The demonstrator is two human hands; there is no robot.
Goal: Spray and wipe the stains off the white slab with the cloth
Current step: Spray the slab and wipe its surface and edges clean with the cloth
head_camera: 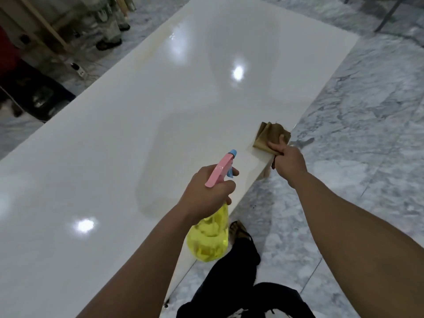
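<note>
Cloth (270, 139) under right hand (289, 163), slab (137, 125) edge

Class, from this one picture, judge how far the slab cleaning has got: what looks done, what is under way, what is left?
Done: much of the white slab near the person shines, with a faint wet film. Under way: the right hand presses the brown cloth at the slab's near edge, while the left hand holds the yellow spray bottle with a finger at the trigger. Left: a yellowish streak runs along the far left edge.
</note>
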